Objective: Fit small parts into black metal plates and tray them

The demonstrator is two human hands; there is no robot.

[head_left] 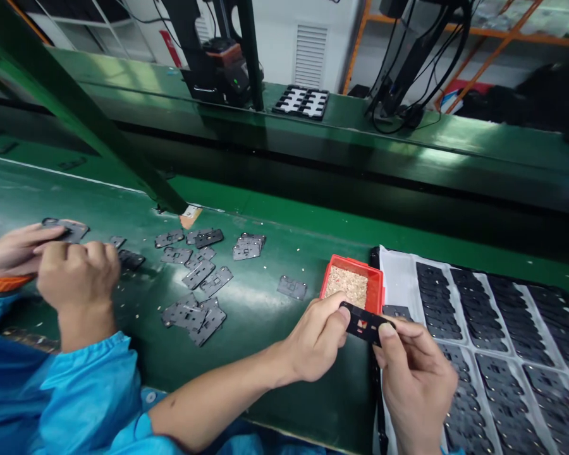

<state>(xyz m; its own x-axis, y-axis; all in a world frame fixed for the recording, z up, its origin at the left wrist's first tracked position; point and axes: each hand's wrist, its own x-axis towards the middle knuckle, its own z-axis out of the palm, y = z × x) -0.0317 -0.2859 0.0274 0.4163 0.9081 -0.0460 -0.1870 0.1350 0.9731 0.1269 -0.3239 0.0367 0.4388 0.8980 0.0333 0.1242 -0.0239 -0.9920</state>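
Between my two hands is a flat black plate (361, 323) with small cutouts, held tilted in front of the red bin (378, 297). My left hand (320, 338) pinches its left end, and my right hand (415, 373) grips the right end between thumb and fingers. Small tan pieces (346, 285) fill much of the bin. Just right of it, a white tray (398, 272) holds rows of similar black plates (439, 300); one dark plate (396, 311) lies at its left edge, partly hidden by my right hand. A single plate (292, 287) rests on the green bench left of the bin.
Several loose plates (200, 274) lie scattered and overlapping on the green bench (260, 341). At the left, another person's hands (78, 272) hold a plate. A green post (99, 126) slants down to the bench. Machines and a black-and-white tray (302, 101) stand behind.
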